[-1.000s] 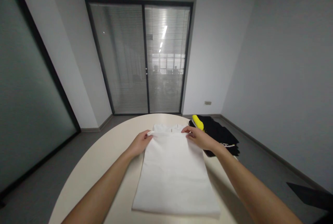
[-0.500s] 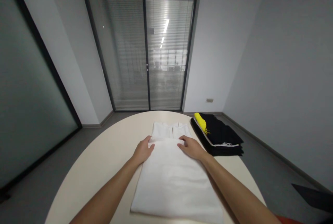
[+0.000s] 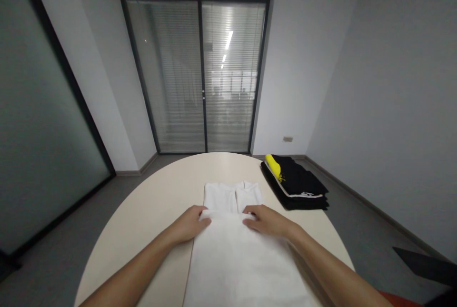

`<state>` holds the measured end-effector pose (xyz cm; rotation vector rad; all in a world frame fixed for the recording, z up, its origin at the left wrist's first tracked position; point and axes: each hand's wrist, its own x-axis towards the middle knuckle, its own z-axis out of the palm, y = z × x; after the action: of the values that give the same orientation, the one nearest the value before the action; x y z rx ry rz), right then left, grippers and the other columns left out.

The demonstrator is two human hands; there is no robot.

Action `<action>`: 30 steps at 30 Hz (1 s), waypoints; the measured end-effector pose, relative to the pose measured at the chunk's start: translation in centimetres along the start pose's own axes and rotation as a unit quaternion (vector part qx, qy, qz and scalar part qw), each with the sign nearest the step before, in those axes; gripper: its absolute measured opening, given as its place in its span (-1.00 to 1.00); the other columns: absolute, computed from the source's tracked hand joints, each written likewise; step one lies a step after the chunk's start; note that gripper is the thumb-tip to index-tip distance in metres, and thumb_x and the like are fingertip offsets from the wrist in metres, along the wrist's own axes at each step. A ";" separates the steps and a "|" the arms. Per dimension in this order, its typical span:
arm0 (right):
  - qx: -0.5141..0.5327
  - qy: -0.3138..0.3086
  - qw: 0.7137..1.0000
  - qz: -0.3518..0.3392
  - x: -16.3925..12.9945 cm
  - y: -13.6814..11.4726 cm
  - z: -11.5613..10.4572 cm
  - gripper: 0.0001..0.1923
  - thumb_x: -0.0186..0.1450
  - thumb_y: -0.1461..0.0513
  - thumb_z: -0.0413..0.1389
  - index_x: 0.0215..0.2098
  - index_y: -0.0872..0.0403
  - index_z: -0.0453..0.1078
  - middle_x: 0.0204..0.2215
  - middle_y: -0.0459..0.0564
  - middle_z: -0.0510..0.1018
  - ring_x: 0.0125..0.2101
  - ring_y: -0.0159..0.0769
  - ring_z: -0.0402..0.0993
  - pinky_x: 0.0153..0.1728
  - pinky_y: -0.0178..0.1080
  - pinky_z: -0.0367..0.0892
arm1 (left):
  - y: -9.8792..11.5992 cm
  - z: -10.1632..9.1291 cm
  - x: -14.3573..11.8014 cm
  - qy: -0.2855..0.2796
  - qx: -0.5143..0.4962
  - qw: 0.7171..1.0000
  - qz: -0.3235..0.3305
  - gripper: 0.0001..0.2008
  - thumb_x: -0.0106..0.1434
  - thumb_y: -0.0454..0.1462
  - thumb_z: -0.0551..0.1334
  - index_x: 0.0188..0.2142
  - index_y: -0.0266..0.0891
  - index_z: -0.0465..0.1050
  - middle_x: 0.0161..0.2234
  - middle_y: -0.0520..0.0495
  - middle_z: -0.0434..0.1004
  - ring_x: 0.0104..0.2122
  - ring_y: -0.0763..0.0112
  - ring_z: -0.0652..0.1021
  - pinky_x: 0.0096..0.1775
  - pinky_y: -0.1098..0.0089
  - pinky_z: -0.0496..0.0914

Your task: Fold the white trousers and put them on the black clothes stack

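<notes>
A folded white garment [image 3: 243, 269] lies on the round table in front of me, its near end running out of the bottom of the view. A folded-over layer makes a straight edge across it, and beyond this edge a narrower white part [image 3: 219, 196] with a slit lies flat. My left hand [image 3: 193, 223] grips the left end of that edge, thumb on top. At the right end, my right hand [image 3: 264, 220] pinches the same edge between thumb and fingers. Some fingertips of both hands are hidden by the cloth.
To the right on the cream table [image 3: 143, 216] sits a stack of folded black clothes [image 3: 300, 178] with a yellow piece [image 3: 273, 166] on its left side. Glass doors with blinds [image 3: 232, 121] stand behind the table. A dark flat object [image 3: 424, 266] juts in at lower right.
Both hands and the white garment have slid toward me, so its near end has left the view. The black stack stays in place on the table.
</notes>
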<state>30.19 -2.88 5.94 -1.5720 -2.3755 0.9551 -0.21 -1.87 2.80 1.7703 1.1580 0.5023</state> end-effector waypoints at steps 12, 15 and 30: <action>0.047 0.098 0.989 -0.103 6.4 -1.5 -9.1 -0.74 0.26 0.20 0.10 -0.15 0.09 0.54 -0.19 0.00 0.61 -0.21 -0.24 0.46 -0.18 -0.28 0.28 | 4.3 -3.3 5.6 0.076 -0.381 0.921 0.036 -0.74 -0.04 -0.22 0.33 -0.34 -0.23 0.39 -0.46 0.07 0.48 -0.44 0.42 0.48 -0.38 0.49 0.32; 0.020 0.074 0.995 -0.069 8.4 -0.2 -9.2 -0.69 0.25 0.13 0.15 -0.10 0.08 0.54 -0.28 -0.02 0.59 -0.30 -0.27 0.45 -0.26 -0.29 0.28 | 3.4 -2.7 7.8 0.049 -0.457 0.888 0.009 -0.71 -0.13 -0.26 0.29 -0.34 -0.22 0.36 -0.43 0.04 0.50 -0.42 0.39 0.51 -0.31 0.45 0.39; 0.027 0.082 0.995 -0.052 12.8 4.0 -4.8 -0.68 0.25 0.14 0.18 -0.07 0.08 0.53 -0.17 0.01 0.60 -0.20 -0.26 0.50 -0.17 -0.28 0.32 | -2.4 -1.1 12.1 0.163 -0.239 0.955 -0.066 -0.52 0.11 -0.34 0.22 0.07 -0.27 0.41 -0.21 -0.10 0.59 -0.29 0.33 0.58 -0.27 0.41 0.42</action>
<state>29.70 11.27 4.59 -1.4336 -2.2742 0.8298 3.52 9.48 -0.46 1.2123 1.2398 0.9339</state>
